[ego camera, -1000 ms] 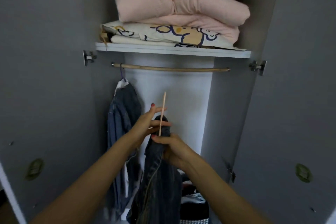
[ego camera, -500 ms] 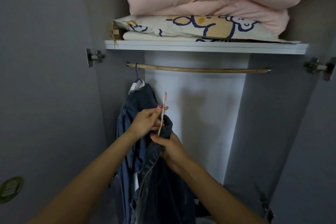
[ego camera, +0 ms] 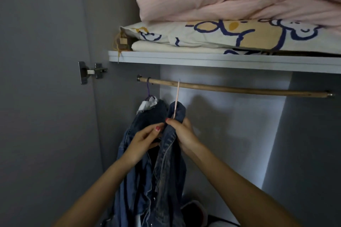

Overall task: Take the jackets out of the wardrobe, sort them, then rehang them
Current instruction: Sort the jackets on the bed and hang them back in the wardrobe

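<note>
Now right hand (ego camera: 184, 135) grips denim jacket (ego camera: 170, 162) collar, pink hanger (ego camera: 176, 97) at rail (ego camera: 239, 90); left hand (ego camera: 143, 142) at 9 o'clock pinches its fabric.

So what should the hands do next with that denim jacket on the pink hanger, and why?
Probably lift a little and slip the thin pink hanger hook over the wooden rail. Its tip only reaches the rail and looks not yet caught, while the right hand grips the dark denim jacket at the collar and the left hand steadies it.
</note>
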